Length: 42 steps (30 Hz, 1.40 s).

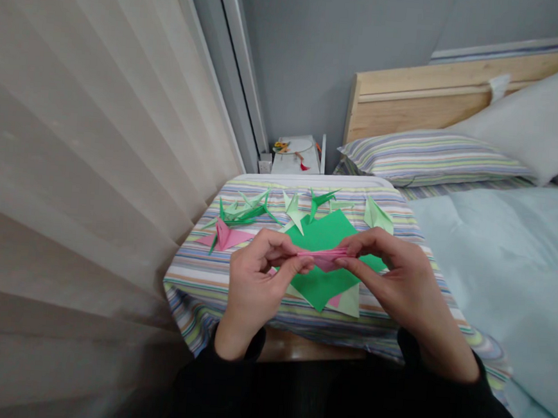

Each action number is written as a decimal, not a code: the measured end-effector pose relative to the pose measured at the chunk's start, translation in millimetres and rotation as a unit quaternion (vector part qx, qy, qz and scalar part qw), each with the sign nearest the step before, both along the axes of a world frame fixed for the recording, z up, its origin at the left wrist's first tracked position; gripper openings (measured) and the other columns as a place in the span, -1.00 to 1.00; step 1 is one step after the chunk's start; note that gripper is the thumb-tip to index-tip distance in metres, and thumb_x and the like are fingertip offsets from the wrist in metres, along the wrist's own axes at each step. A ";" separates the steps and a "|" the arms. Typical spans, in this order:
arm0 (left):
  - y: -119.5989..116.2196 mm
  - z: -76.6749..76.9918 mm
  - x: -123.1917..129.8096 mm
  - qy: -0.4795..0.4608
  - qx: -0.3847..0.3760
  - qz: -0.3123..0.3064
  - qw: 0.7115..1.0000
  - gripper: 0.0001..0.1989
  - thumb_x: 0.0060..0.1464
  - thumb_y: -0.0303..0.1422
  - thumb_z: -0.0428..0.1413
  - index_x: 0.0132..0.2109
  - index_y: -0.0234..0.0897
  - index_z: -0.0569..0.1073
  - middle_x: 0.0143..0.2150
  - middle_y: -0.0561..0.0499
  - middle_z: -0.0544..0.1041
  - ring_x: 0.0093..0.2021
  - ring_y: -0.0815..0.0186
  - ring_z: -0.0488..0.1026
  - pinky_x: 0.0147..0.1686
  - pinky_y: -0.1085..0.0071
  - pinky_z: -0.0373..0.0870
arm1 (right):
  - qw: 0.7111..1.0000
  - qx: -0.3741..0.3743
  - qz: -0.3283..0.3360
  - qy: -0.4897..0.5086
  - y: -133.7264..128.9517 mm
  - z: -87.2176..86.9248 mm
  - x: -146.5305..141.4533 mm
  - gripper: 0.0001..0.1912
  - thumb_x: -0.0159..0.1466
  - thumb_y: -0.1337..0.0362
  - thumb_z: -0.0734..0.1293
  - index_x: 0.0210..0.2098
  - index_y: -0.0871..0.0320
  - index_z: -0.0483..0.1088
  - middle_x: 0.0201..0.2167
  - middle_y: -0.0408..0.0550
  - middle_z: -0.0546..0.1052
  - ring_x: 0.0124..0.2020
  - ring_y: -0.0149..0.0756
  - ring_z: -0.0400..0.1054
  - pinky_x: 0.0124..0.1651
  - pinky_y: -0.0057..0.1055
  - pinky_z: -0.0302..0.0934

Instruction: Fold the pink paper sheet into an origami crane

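Observation:
Both my hands pinch a narrow strip of folded pink origami paper (pixel 321 255), my left hand (pixel 258 284) at one end and my right hand (pixel 399 276) at the other. Beneath them lies a flat green paper square (pixel 324 233), with a pale green sheet (pixel 347 302) showing at its lower corner. Several folded paper cranes or similar origami pieces lie further up the striped cloth (pixel 271 311). Nearest my left hand is a pink origami piece (pixel 225 235), beside a cluster of green origami pieces (pixel 247 210). A pale green origami piece (pixel 376 215) sits above my right hand.
A pleated beige curtain (pixel 80 155) fills the left side. To the right is a bed with a pale blue duvet (pixel 491 264), a striped pillow (pixel 432 160), a white pillow (pixel 527 125) and a wooden headboard (pixel 437 96). A white box (pixel 297 155) holding small items stands behind the cloth.

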<state>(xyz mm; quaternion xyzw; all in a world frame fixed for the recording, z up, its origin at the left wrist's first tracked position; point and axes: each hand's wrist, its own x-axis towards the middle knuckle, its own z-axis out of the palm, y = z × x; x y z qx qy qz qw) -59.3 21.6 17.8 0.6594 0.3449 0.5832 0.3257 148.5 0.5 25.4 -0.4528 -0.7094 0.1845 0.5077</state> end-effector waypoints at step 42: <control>3.4 2.6 1.0 -0.043 0.044 -0.089 0.994 -0.84 0.07 -0.60 0.35 -0.33 -0.29 0.55 -0.34 0.06 0.62 -0.46 0.40 0.62 -0.44 0.53 0.61 | 0.970 0.036 -0.051 0.235 -9.9 2.2 -14.5 -0.89 0.28 0.39 0.51 -0.21 0.08 0.57 -0.32 -0.14 0.66 -0.35 -0.35 0.59 -0.26 -0.45 0.51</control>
